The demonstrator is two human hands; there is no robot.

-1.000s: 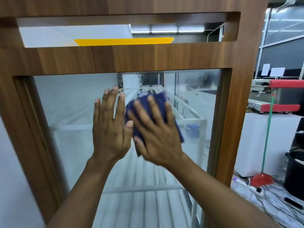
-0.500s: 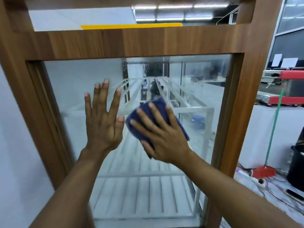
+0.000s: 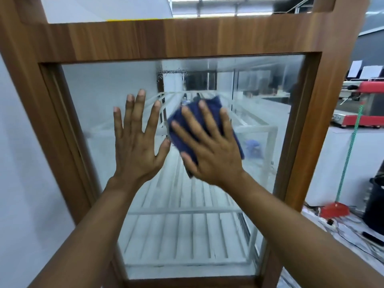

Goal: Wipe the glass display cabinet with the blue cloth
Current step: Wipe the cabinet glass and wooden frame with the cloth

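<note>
Right hand [image 3: 214, 154], fingers spread flat, presses the blue cloth [image 3: 178, 142] at the middle of the glass [image 3: 99, 96]; left hand [image 3: 135, 146] lies flat beside it; the unpinched cloth could slide free; the bare palm may smudge.

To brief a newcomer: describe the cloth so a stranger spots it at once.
Find the wood-framed cabinet filling the view, then its large glass pane. Two hands lie flat on that pane; the cloth is the dark blue bundle pressed under the right hand. The left hand beside it presses bare glass.
</note>
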